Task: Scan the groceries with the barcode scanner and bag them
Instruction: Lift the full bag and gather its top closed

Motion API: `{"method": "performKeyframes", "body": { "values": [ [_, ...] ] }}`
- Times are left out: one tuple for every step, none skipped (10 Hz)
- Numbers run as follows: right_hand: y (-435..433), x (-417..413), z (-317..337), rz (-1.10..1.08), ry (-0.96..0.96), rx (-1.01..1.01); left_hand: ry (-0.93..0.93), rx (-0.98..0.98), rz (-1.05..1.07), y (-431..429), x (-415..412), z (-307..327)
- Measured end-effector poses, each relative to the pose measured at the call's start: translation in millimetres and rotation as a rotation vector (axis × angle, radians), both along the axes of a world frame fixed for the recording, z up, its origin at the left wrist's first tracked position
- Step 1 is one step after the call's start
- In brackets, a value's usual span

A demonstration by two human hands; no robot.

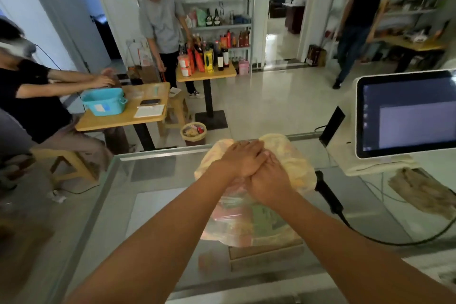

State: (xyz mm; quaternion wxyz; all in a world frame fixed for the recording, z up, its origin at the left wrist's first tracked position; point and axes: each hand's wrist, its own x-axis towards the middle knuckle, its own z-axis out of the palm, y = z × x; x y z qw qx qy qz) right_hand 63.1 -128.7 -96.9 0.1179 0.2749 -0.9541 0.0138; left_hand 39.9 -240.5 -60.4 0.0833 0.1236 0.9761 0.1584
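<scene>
Seemingly we are near the end: packaged groceries (246,222) show through the translucent plastic bag (296,168), which lies on the glass tabletop (153,192) straight ahead of us. The barcode scanner (329,196) lies at the bag's 3 o'clock, touching it or just beside it. Our left hand (243,159) rests flat, fingers straight, across the knuckles of our right hand (270,185), and both press on the bag's bunched far half. The right fingers are hidden, so we cannot tell whether they grip plastic. Closing the bag seems to be what is left. Its long axis runs from 6 to 12 o'clock, with the bunched mouth apparently toward 12.
</scene>
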Motion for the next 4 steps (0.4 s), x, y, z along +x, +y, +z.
{"method": "performKeyframes", "body": {
  "values": [
    [-3.0,12.1,8.4,-0.041,-0.075,0.027,-0.087,-0.036,0.027,3.6,-11.9,1.9],
    [9.4,31.2,30.2,0.022,-0.239,-0.045,-0.071,-0.054,0.035,4.8,-10.1,1.8],
    [47.1,61.7,74.2,0.146,-0.495,-0.322,0.001,-0.178,0.040,7.0,-2.3,0.3],
    [99.3,100.9,157.9,0.140,-0.225,-0.817,0.073,-0.250,0.064,14.9,5.0,0.9]
  ]
}}
